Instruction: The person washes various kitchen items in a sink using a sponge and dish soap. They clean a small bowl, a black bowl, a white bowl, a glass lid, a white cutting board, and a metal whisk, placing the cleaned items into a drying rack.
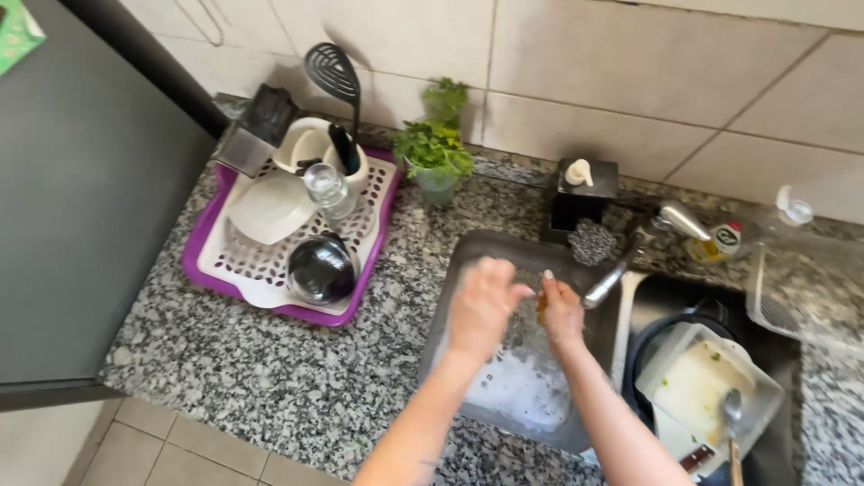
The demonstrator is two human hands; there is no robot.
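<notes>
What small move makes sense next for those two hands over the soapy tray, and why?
Probably bring the tray under the tap to rinse it: foam covers its lower part, both the left hand and right hand are on it, and the spout sits just beside them.

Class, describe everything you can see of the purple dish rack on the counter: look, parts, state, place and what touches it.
The dish rack is a purple tray holding a white perforated insert, apparently plastic. It lies flat on the speckled granite counter, left of the sink, near the tiled wall. On it rest a white plate, a shiny dark bowl upside down, a clear glass and a white holder with black utensils. No hand touches it.
</notes>
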